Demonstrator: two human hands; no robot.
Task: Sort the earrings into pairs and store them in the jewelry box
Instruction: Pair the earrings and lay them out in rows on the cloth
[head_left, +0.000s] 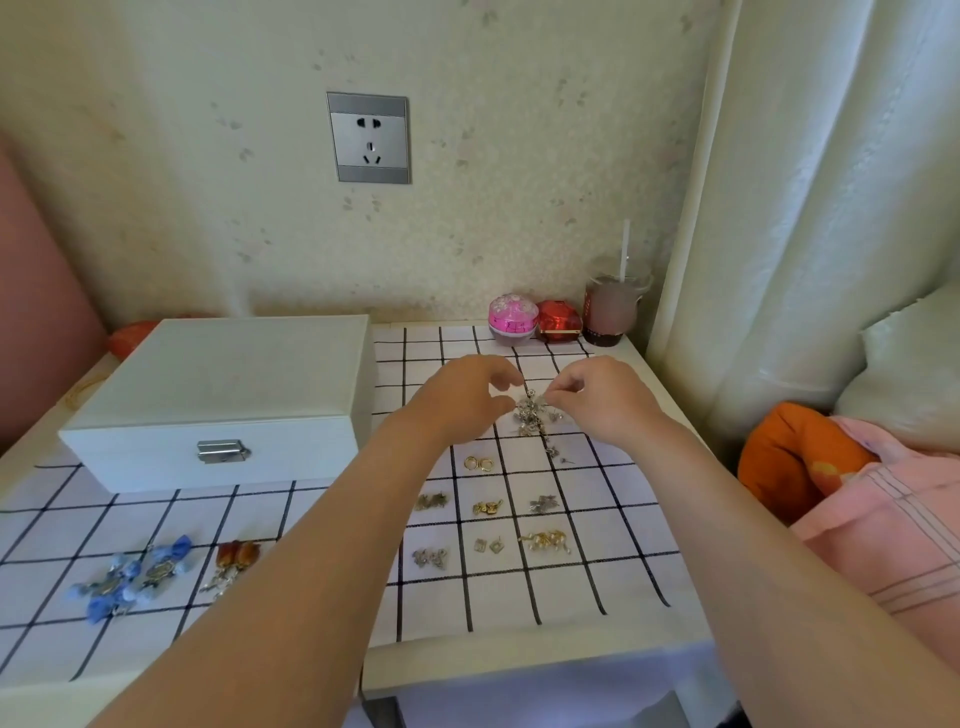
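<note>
On the surface (519, 660) against the wall, a white cloth (571, 587) with a black grid covers most of the top.

1. Jewelry box (228, 379): white, lid closed, metal latch (222, 451) facing the person. It stands at the left rear of the cloth, well apart from the small earrings.

2. Hands: both forearms reach forward over the cloth. The left hand (462, 400) and right hand (608, 400) are close together but not touching, meeting over the unsorted earrings (532, 418). The right hand pinches the top of that cluster with thumb and fingertips. The left hand's thumb and forefinger curve toward the same spot; whether they grip anything cannot be told.

3. Rear right corner: a cup (610, 312) with a straw, a red pot (558, 321) beside it, and a pink pot (513, 318) beside that.

4. Blue earrings (130, 577): a large pair, side by side at the near left of the cloth. An amber pair (234, 564) lies just to their right.

5. Unsorted earrings: a tangled silver heap right of the box, with a few loose studs (558, 452) trailing toward the person.

6. Sorted small pairs, near side of the heap: gold hoops (479, 463) first. Next row: a dull pair (431, 501), a gold pair (487, 507), a silver pair (543, 504). Nearest row: a silver pair (430, 557), small square studs (488, 545), and a gold drop pair (545, 540). Each pair lies apart from its neighbours.
</note>
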